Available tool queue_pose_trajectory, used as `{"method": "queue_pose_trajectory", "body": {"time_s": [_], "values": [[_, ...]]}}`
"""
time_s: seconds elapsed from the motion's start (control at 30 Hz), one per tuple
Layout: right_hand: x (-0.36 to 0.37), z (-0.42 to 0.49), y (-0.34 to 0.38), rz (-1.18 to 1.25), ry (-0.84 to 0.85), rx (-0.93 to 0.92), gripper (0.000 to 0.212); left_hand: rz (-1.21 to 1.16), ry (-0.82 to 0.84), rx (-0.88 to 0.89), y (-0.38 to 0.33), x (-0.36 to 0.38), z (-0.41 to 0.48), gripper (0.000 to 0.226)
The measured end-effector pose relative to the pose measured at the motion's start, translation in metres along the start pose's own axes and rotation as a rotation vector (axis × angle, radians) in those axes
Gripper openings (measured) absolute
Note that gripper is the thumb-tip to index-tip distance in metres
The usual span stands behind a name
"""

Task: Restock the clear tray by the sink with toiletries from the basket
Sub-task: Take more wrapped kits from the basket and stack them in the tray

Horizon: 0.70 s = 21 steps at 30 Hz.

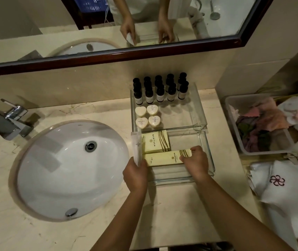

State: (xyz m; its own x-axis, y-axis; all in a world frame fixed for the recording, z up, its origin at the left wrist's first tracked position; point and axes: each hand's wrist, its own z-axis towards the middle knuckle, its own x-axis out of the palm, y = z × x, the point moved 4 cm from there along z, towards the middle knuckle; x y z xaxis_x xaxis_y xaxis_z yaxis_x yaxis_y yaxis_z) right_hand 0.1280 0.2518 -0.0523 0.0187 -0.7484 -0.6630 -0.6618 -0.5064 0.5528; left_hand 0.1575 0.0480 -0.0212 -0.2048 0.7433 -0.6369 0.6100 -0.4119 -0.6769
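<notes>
With the right hand [196, 160], pinches the right end of a long, flat, pale-yellow paper packet [164, 158], fingers curled over its far edge. With the left hand [135, 173], grips the lower end of a slim white plastic tube [136, 146], held upright just beside the packet's left end; cannot tell whether knuckles and packet touch.

Clear, straight-walled tray [210, 154]: on the right part of the beige stone desk [171, 205], between the round white sink [72, 169] and the desk's right edge, far end close to the back edge. Packet: crosswise in the near compartment, just in front of a stack of square pale-yellow packets with brown stripes [156, 141] at that compartment's left side. Tube: at the tray's left wall, above the rim. In the far compartment, rows of small dark bottles [160, 92] along the back and four white heart-shaped soaps [146, 116] at the left. Off the desk's right edge, a pale plastic tub [233, 124] of crumpled cloths; no toiletries seen in it.

Probably weighs almost nothing, this packet: thin, fairly stiff, easy to crease if squeezed mid-span. Best taken by the short ends or long edges and slid flat against the stack. Tube likely light, smooth and soft-walled, apt to roll or tip; better held at mid-body and laid down along the wall. Tray walls hard and slick, so worth avoiding knocks.
</notes>
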Motion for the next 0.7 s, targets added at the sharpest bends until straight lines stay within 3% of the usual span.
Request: {"method": "queue_pose_trajectory", "body": {"time_s": [0.27,0.47,0.7], "values": [[0.003,0.0,-0.002,0.002,-0.016,-0.011,0.056,-0.089,-0.031,-0.003,0.005,0.001,-0.014,0.017],[0.005,-0.003,-0.003,-0.004,-0.042,-0.033,0.054,-0.115,0.033,-0.024,0.004,0.002,-0.018,0.011],[0.007,-0.008,0.0,-0.302,0.138,-0.152,0.093,-0.137,0.06,-0.059,0.001,0.002,-0.016,0.007]]}}
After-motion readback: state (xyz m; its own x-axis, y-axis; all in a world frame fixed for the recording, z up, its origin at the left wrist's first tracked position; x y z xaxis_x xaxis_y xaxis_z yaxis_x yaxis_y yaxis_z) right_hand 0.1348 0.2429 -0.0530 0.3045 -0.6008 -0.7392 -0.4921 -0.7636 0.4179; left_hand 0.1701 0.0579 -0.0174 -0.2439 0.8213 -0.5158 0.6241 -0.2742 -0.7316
